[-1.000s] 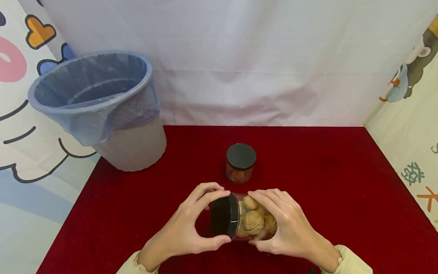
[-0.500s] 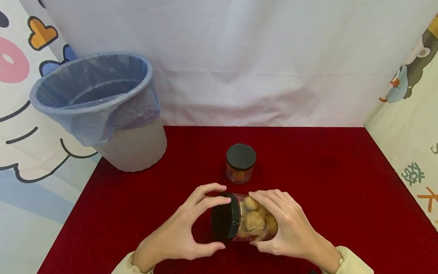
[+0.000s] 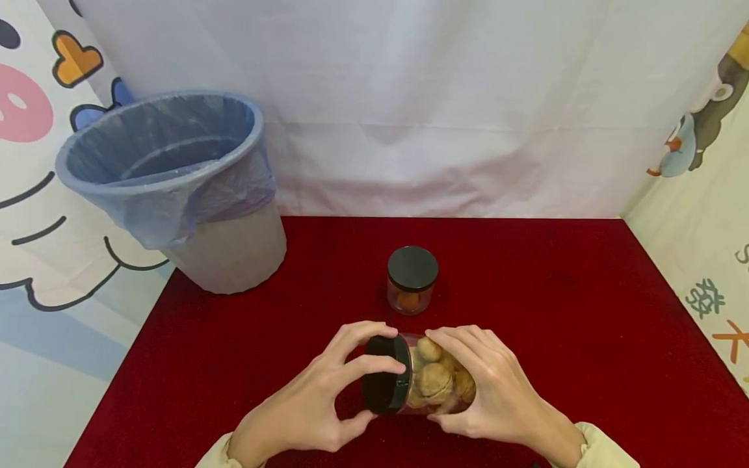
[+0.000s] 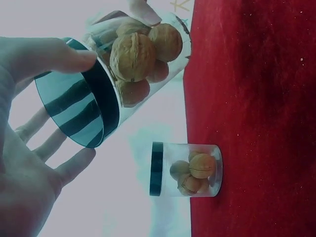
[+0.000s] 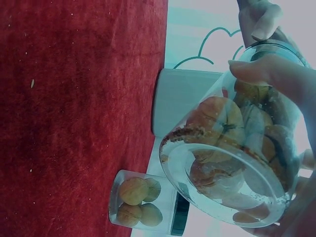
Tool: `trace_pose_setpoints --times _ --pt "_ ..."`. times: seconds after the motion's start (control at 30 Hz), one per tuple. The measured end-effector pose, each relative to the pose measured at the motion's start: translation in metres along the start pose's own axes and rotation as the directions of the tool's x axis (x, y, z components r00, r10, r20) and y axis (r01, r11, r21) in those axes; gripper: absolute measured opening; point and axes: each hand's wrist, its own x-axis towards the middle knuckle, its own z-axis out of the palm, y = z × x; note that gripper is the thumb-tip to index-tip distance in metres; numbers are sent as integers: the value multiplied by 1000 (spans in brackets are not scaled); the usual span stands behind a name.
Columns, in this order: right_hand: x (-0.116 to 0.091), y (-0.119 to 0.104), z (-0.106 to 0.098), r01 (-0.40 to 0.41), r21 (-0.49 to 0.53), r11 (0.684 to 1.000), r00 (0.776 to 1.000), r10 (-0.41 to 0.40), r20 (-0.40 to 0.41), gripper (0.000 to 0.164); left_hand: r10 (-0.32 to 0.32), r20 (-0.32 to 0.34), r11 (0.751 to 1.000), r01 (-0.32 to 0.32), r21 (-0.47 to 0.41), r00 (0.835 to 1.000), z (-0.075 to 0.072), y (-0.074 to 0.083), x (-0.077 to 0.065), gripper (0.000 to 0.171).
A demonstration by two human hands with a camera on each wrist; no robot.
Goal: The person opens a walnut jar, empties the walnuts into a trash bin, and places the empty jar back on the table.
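A clear jar of walnuts [image 3: 435, 380] lies tipped on its side between my hands, its black lid [image 3: 380, 393] facing left. My left hand [image 3: 318, 396] is curled around the lid, thumb low and fingers over the upper rim. In the left wrist view, a digit presses on the rim of the jar lid [image 4: 106, 94] while other fingers reach round the far side. My right hand [image 3: 494, 380] grips the jar's body near its base. The right wrist view shows the jar's clear bottom [image 5: 227, 182] with walnuts behind it, held clear of the cloth.
A second black-lidded jar [image 3: 412, 268] with walnuts stands upright just beyond my hands. At the back left is a pale bin [image 3: 234, 257] lined with a blue bag. Red cloth [image 3: 556, 312] covers the table, and a white curtain [image 3: 439, 97] hangs behind.
My left hand loosened and spread off the lid half a second ago, and now its fingers have closed in on the lid again. My right hand and the jar stay nearly still.
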Motion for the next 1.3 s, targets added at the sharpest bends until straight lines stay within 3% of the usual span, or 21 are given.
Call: trace_pose_setpoints --times 0.33,0.7,1.3 --pt "-2 -1 0 0 12 1000 1000 0 8 96 -67 -56 997 64 -52 996 2 -5 -4 77" --pt "-2 -3 -1 0 13 1000 1000 0 6 98 -57 -118 997 52 -50 991 5 -8 -5 77" --pt "-3 -2 -3 11 -2 1000 1000 -12 -11 98 -55 -142 998 51 -33 988 2 -8 -6 73"
